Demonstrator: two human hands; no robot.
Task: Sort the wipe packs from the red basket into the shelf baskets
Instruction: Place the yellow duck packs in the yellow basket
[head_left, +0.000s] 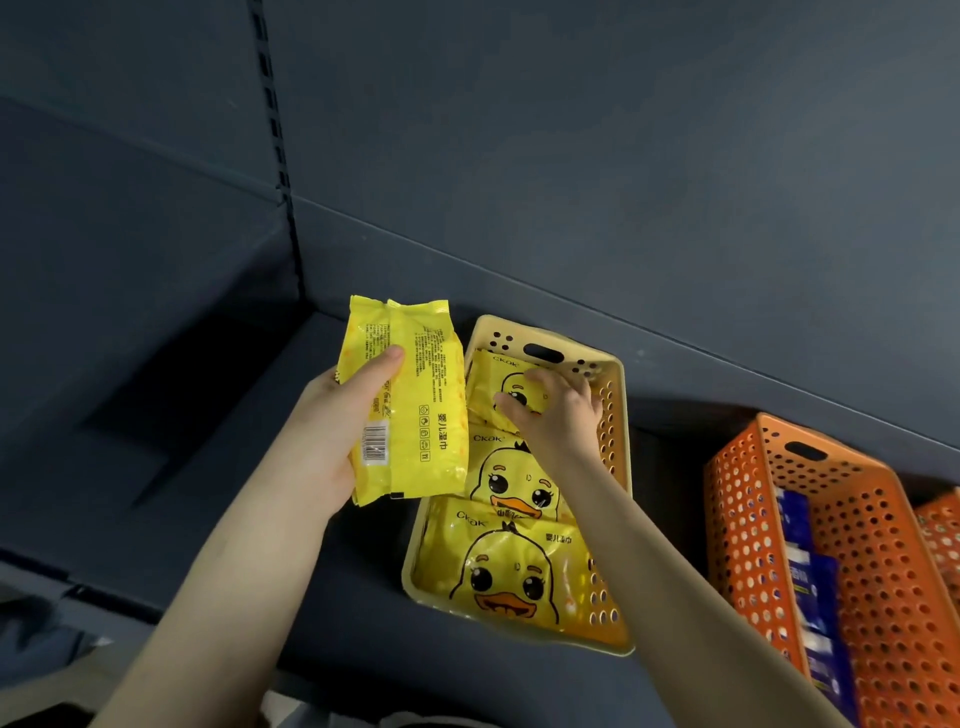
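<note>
1. With curled left hand (332, 431), grips pack (410, 395) just beside basket (413, 566).
2. Pinches rear pack (491, 384) inside basket with right hand (556, 410).
3. Seems light, soft, slippery; best held across middle.

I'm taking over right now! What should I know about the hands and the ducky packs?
Left hand grips a yellow pack, printed back facing us, beside the yellow basket.
Right hand is inside that basket, fingers curved over the far duck pack; gripping or only pressing, I cannot tell.
Done: three duck packs lie in the yellow basket; blue packs sit in the orange basket.
Left: the held pack probably joins the ducks. The red basket is out of view, so what remains is unknown.
</note>
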